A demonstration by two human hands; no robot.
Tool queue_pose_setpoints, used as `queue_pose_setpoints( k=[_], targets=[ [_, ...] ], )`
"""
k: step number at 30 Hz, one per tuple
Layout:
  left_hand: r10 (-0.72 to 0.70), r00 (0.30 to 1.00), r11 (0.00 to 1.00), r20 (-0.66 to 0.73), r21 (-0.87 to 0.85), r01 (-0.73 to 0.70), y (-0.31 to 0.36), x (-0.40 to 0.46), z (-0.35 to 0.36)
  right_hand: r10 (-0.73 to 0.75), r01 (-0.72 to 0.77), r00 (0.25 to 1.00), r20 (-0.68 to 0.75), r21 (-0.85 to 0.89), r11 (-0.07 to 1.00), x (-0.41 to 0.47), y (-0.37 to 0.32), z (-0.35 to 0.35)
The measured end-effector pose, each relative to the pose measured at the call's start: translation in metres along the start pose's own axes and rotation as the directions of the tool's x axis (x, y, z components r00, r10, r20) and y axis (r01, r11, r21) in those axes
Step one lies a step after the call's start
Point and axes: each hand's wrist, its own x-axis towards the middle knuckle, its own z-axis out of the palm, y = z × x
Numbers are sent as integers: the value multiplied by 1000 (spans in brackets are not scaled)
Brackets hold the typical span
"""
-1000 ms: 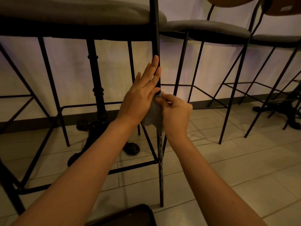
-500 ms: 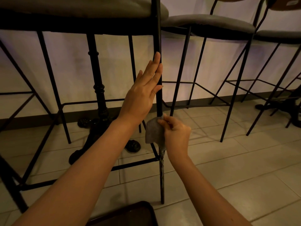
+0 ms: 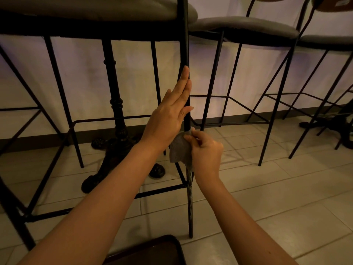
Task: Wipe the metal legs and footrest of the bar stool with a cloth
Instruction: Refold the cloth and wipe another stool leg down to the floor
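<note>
left hand (image 3: 170, 115): fingers straight, flat against the stool's front leg (image 3: 186, 54), holding nothing | right hand (image 3: 207, 150): fingers curled, pinching the grey cloth (image 3: 180, 150) round that leg just below the left hand | footrest (image 3: 160, 190): bar just beneath the cloth | floor (image 3: 267, 197): pale tiles

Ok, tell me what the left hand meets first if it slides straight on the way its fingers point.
The left hand points up along the stool leg. Going straight on, it would probably meet the seat frame first, though depth is unclear.
</note>
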Motion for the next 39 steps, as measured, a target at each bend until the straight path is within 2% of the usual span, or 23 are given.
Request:
queue_pose_setpoints(
  k=[6, 18, 23, 34, 39],
  targets=[
    [44, 999, 994, 28, 96, -46, -11, -13, 12, 24, -24, 999, 28, 12, 1000, -17, 16, 3],
    [32, 999, 991, -26, 133, -29, -15, -16, 24, 52, -51, 996, 70, -16, 999, -18, 14, -1],
    [24, 999, 993, -39, 114, -19, -16, -17, 26, 4, -4, 1000, 19, 20, 1000, -10, 8, 2],
    [-9, 999, 996, -33, 93, 12, -9, -18, 23, 173, -153, 970, 170, -121, 981, -41, 30, -3],
    [-13, 1000, 997, -21, 72, 15, -8, -17, 21, 148, -139, 977, 155, -68, 988, -25, 17, -6]
  ],
)
